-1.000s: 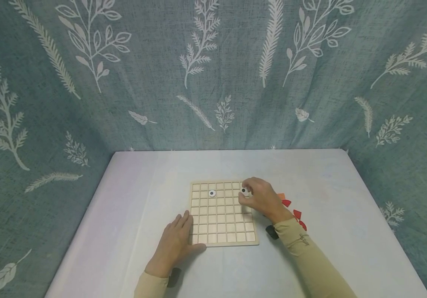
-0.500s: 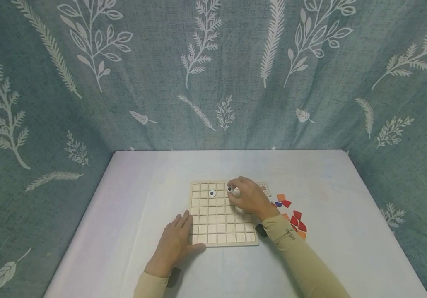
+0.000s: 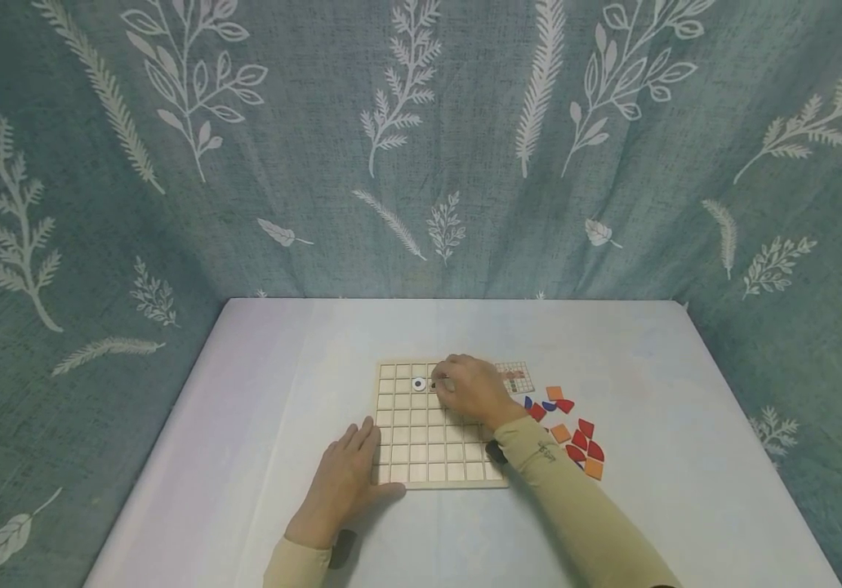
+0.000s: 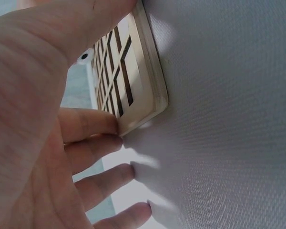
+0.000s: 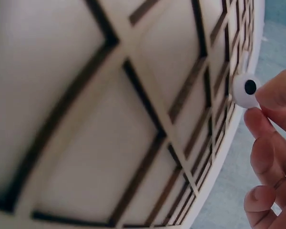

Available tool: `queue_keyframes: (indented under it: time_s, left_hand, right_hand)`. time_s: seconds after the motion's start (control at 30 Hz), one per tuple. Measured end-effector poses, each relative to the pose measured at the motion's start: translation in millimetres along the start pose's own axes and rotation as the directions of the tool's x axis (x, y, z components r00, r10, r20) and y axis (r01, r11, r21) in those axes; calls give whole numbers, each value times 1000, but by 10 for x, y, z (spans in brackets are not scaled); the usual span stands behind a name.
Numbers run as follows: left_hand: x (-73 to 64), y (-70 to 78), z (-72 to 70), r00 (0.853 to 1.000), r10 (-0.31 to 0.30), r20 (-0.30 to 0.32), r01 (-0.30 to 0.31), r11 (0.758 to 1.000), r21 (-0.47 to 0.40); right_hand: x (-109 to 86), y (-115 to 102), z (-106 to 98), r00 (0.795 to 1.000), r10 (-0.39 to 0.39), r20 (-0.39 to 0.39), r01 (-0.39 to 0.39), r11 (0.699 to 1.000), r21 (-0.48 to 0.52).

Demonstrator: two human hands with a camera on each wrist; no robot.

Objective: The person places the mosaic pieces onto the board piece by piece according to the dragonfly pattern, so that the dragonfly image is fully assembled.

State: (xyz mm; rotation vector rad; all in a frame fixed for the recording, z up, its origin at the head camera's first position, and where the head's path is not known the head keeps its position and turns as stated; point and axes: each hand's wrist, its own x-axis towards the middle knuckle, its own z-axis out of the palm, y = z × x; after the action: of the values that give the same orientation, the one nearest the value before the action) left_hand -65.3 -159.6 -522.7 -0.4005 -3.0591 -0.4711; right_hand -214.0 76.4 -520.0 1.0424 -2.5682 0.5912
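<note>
A wooden grid board point(image 3: 418, 445) lies flat on the white table. My left hand point(image 3: 343, 482) rests at its front left corner, fingers extended along the left edge and thumb by the front edge. In the left wrist view the fingertips point(image 4: 112, 123) touch the board's corner. My right hand point(image 3: 470, 390) is over the board's back rows and pinches a white eye disc point(image 5: 243, 93) with a black dot between thumb and finger. Just left of it, another eye disc point(image 3: 419, 383) sits on the grid. The right hand covers part of the board.
A small printed grid card point(image 3: 518, 377) lies beyond the board's right side. Several red pieces point(image 3: 585, 427), orange squares point(image 3: 561, 434) and blue pieces point(image 3: 549, 406) are scattered right of the board. A patterned curtain point(image 3: 421, 147) surrounds the table.
My right hand has moved left across the back rows with the eye disc, stopping near the other disc. The card and more coloured pieces have come into view. The left hand stays put.
</note>
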Motion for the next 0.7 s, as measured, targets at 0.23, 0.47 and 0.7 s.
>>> queue_keyframes:
  time_s: [0.23, 0.47, 0.7]
  left_hand:
    - [-3, 0, -10, 1000, -18, 23, 18, 1000, 3]
    - [0, 5, -17, 1000, -16, 24, 16, 1000, 5]
    - [2, -1, 2, 1000, -15, 20, 15, 1000, 8]
  right_hand:
    - [6, -7, 62, 998, 41, 50, -39, 999, -34]
    - [5, -11, 79, 996, 57, 70, -55, 998, -35]
    - [11, -48, 62, 989, 102, 108, -102, 995, -7]
